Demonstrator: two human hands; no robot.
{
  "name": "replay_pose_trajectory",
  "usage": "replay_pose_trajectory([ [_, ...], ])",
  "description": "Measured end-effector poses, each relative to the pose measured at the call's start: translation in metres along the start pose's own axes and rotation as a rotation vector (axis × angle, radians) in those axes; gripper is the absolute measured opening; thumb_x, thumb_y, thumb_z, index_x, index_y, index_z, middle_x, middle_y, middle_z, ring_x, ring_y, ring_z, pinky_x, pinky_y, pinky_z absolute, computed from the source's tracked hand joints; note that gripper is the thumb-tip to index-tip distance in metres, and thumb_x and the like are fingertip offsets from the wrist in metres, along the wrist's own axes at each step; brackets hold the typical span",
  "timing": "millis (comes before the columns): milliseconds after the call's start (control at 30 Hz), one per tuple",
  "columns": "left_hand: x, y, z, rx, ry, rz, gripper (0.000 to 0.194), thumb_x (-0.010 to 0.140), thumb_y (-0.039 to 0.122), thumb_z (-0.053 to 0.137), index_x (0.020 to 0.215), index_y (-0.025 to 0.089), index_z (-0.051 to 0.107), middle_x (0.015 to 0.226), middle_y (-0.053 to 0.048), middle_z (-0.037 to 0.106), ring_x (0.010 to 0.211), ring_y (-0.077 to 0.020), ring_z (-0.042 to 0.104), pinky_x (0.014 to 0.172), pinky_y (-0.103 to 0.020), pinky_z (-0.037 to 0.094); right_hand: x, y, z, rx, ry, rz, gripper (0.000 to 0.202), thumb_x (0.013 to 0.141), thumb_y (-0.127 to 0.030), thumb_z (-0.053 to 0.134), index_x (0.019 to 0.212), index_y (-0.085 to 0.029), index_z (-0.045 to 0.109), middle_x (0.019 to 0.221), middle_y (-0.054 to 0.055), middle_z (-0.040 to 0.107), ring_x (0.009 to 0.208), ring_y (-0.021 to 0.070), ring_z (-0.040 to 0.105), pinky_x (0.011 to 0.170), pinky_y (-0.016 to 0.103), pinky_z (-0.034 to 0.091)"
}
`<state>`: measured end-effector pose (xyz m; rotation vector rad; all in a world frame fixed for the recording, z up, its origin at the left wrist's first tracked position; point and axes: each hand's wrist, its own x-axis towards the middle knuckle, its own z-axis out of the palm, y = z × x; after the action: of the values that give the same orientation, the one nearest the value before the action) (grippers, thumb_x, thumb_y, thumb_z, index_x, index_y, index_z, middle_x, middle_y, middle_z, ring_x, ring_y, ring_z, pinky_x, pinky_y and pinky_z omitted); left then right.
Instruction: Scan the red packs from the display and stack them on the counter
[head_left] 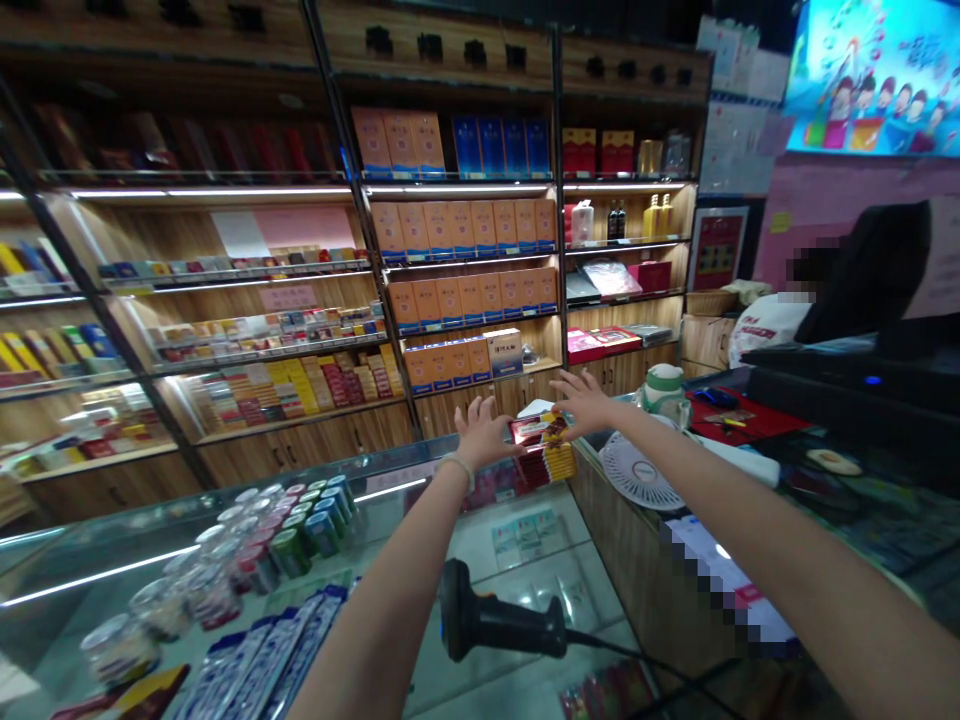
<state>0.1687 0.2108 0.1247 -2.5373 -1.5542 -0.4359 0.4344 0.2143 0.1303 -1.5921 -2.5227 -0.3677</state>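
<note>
Forearms (757, 560), red/yel. pack (537, 429) b/w hands (480, 432) (586, 404), long axis L-R

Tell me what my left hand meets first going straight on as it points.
Your left hand would probably meet the white box on the shelf beyond, though depth is unclear.

A stack of glossy red-and-yellow packets (541, 432) was framed between the left hand (484, 437) and right hand (586, 405), its ends closely flanked by both. Printed panels were shown on top; nearer, narrow edges were ranged in an even row, red leftward, yellow rightward.
</note>
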Motion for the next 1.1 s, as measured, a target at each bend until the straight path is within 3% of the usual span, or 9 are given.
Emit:
replay_pose_trajectory([
  [467,0.015,-0.015,0.036,-0.007,-0.102,-0.010,0.069,0.074,0.078,0.067,0.131,0.039,0.067,0.169,-0.008,0.029,0.159,-0.0386,0.010,0.122,-0.071,0.001,0.013,0.007,0.027,0.048,-0.165,0.047,0.069,0.073,-0.063,0.074,0.134,-0.030,0.068,0.173,0.010,0.016,0.159,0.0395,-0.002,0.122,0.068,-0.005],
  [733,0.019,-0.019,0.050,-0.009,-0.170,-0.009,0.071,0.075,0.082,0.062,0.130,0.039,0.068,0.167,-0.008,0.034,0.158,-0.0401,0.015,0.121,-0.072,0.008,0.015,0.006,0.036,0.062,-0.271,0.072,0.070,0.075,-0.065,0.070,0.136,-0.032,0.067,0.173,0.010,0.017,0.160,0.0387,-0.001,0.122,0.069,-0.001],
  [1100,0.012,-0.011,0.044,0.001,-0.217,0.007,0.075,0.080,0.082,0.055,0.137,0.034,0.064,0.171,-0.011,0.025,0.159,-0.0388,0.012,0.121,-0.072,0.008,0.014,0.003,0.039,0.078,-0.305,0.065,0.074,0.077,-0.069,0.066,0.142,-0.033,0.062,0.172,0.009,0.022,0.159,0.0394,0.001,0.121,0.070,-0.006],
])
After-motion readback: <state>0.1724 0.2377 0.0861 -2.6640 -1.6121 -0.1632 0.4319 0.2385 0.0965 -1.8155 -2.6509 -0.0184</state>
